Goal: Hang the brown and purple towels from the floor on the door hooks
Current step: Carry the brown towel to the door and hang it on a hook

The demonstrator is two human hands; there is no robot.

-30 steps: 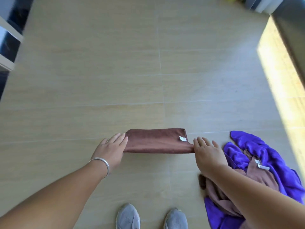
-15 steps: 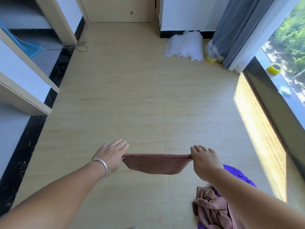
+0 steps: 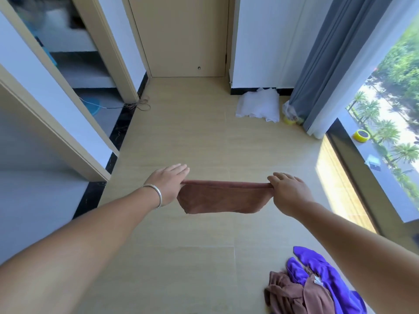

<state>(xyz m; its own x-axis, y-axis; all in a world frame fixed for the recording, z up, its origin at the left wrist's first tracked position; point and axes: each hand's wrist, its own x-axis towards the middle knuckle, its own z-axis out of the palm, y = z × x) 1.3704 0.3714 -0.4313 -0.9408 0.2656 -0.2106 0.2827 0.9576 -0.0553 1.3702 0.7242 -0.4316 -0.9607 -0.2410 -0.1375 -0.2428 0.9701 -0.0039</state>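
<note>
**Folded brown towel held taut between both hands, door ahead**

The folded brown towel (image 3: pixel 223 198) hangs in the air at the centre of view, stretched between two hands. The left hand (image 3: pixel 169 181) pinches its left end, fingers laid fairly straight over the top and the cloth caught beneath them; a silver bangle (image 3: pixel 156 196) circles that wrist. The right hand (image 3: pixel 288 189) grips the right end with fingers curled over the edge. The top fold is pulled into a tight, rolled line while the lower part sags in a shallow belly, so the cloth looks soft, light and limp, with a matte, slightly fuzzy nap. It should drape readily over a hook and is unlikely to slip from the fingers. Holding near the top corners, as now, keeps the fold together; letting go of one end would probably let it fall open.

At 5 o'clock, on the pale tiled floor (image 3: pixel 192 137), lies a crumpled heap: a purple towel (image 3: pixel 322 273) tangled with another brown towel (image 3: pixel 301 295) bearing a small white tag. These are still to be picked up.

At 12 o'clock stands a closed beige door (image 3: pixel 181 37), smooth and flat; no hooks are visible on it. At 1 o'clock a white cloth bundle (image 3: pixel 258 105) sits beside a grey curtain (image 3: pixel 335 53), and a yellow tape roll (image 3: pixel 361 135) rests on the window sill at 3 o'clock.
</note>
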